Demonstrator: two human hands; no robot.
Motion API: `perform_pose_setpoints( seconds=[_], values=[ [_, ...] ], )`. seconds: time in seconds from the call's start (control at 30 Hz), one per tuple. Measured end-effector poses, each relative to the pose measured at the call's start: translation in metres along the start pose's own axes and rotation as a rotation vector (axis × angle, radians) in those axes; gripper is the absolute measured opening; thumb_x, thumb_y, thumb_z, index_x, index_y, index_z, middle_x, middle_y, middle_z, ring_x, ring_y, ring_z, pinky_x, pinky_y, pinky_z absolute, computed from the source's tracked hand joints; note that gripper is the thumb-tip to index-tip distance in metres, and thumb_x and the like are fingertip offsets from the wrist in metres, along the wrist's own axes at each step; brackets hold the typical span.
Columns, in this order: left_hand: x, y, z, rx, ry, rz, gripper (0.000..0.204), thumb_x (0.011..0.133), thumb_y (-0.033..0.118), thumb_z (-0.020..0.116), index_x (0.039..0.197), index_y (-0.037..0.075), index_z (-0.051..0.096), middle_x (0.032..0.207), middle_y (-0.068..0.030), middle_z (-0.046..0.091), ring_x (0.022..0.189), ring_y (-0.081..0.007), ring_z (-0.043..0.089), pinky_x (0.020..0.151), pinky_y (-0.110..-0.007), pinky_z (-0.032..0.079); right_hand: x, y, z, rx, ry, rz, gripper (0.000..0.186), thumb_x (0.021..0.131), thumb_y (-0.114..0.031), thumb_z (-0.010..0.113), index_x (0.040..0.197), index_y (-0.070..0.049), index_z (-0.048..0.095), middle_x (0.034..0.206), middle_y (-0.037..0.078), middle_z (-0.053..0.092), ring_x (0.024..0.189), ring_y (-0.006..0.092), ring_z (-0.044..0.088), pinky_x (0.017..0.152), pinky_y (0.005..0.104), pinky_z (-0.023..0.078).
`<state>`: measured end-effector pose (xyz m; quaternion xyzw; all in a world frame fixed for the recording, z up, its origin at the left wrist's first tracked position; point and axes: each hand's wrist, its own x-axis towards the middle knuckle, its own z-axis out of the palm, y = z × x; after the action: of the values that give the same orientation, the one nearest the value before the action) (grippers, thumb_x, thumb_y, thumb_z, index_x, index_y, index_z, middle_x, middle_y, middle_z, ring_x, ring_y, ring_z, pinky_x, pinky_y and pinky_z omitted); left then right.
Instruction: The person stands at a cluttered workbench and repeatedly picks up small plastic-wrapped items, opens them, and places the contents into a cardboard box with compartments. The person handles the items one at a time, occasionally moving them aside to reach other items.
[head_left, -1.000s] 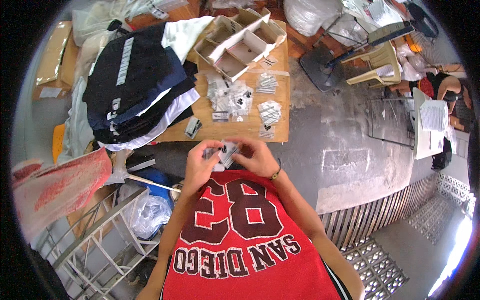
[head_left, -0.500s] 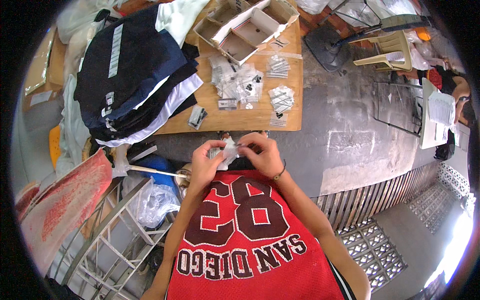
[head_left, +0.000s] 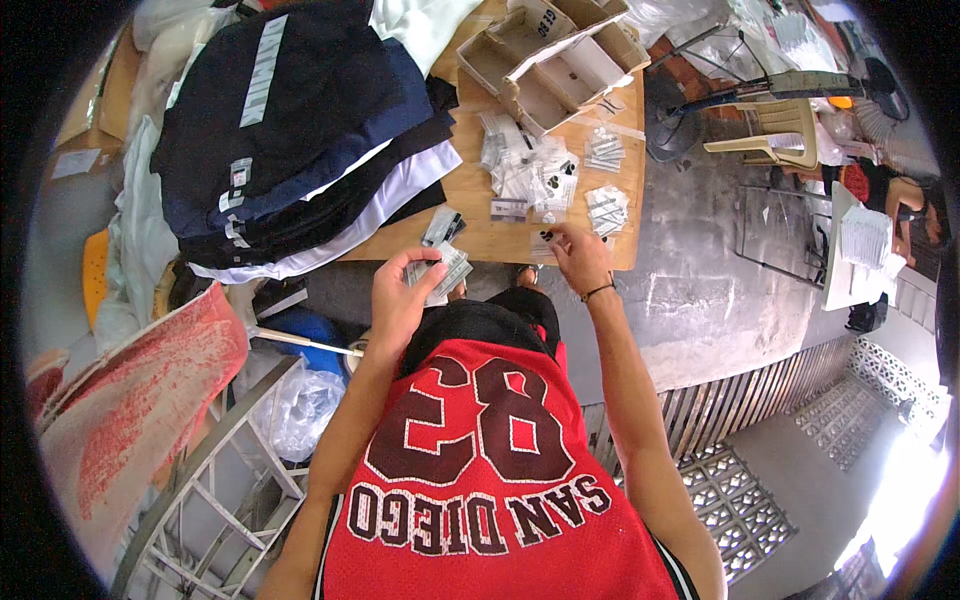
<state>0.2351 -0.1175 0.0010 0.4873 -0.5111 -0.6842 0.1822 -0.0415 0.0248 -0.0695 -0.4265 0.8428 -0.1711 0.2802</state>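
Observation:
My left hand (head_left: 400,295), at the table's front edge, is closed on a fanned bunch of small printed labels (head_left: 446,274), thumb on top. To the right, my right hand (head_left: 584,264) reaches over the edge of the wooden table (head_left: 470,215). Its fingers pinch a small clear label with a dark mark (head_left: 542,243), close to the tabletop. A loose heap of similar labels (head_left: 530,165) lies beyond it. Two smaller stacks, a nearer one (head_left: 607,210) and a farther one (head_left: 604,150), sit along the right side. Near my left hand rests a grey and black label pack (head_left: 443,226).
A tall pile of dark and white folded garments (head_left: 300,150) covers the table's left. A divided cardboard box (head_left: 550,65) stands at the back. At the left are a metal ladder frame (head_left: 215,500) and a red-stained cloth (head_left: 150,370). Another person (head_left: 905,205) sits far right.
My hands, together over my lap before, have parted. The right one moved forward and right to the table with a label; the left keeps the bunch. The view shifted, so the table appears farther right.

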Motion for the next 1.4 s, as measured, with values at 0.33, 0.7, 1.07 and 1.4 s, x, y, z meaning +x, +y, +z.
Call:
perform_pose_setpoints(
  seconds=[0.33, 0.7, 1.07, 1.4],
  values=[
    [0.007, 0.000, -0.001, 0.136, -0.047, 0.153, 0.025, 0.088, 0.004, 0.074, 0.112, 0.001, 0.068, 0.096, -0.0099, 0.070, 0.090, -0.0112, 0.064, 0.080, -0.025, 0.053, -0.013, -0.043, -0.004, -0.204, 0.528, -0.159, 0.041, 0.079, -0.014, 0.078, 0.118, -0.009, 0.066, 0.095, 0.012, 0.063, 0.085, 0.0335, 0.067, 0.078, 0.0445, 0.055],
    [-0.007, 0.025, 0.071, -0.100, -0.052, 0.134, 0.040, 0.091, 0.000, 0.071, 0.129, 0.000, 0.059, 0.107, -0.0093, 0.069, 0.093, -0.0112, 0.066, 0.081, -0.025, 0.054, -0.053, -0.091, -0.018, 0.797, 0.006, 0.083, 0.022, 0.090, -0.020, 0.075, 0.090, 0.002, 0.072, 0.074, 0.008, 0.072, 0.063, 0.0117, 0.066, 0.059, 0.0287, 0.051],
    [-0.032, 0.005, 0.104, 0.068, 0.050, 0.103, 0.023, 0.089, 0.009, 0.075, 0.109, -0.002, 0.071, 0.095, -0.0052, 0.073, 0.082, -0.0082, 0.065, 0.072, -0.024, 0.053, -0.070, -0.051, -0.029, 0.852, 0.098, -0.075, 0.022, 0.089, -0.013, 0.073, 0.108, 0.000, 0.072, 0.086, 0.009, 0.074, 0.069, 0.0124, 0.066, 0.063, 0.0293, 0.053],
    [-0.032, 0.014, 0.126, 0.066, -0.029, 0.130, 0.026, 0.084, 0.009, 0.080, 0.105, -0.003, 0.072, 0.097, -0.0073, 0.073, 0.085, -0.0102, 0.066, 0.076, -0.025, 0.052, -0.078, -0.045, -0.070, 0.483, 0.236, -0.401, 0.037, 0.081, -0.011, 0.077, 0.118, -0.011, 0.072, 0.104, 0.012, 0.069, 0.089, 0.0310, 0.068, 0.078, 0.0385, 0.056]
  ],
)
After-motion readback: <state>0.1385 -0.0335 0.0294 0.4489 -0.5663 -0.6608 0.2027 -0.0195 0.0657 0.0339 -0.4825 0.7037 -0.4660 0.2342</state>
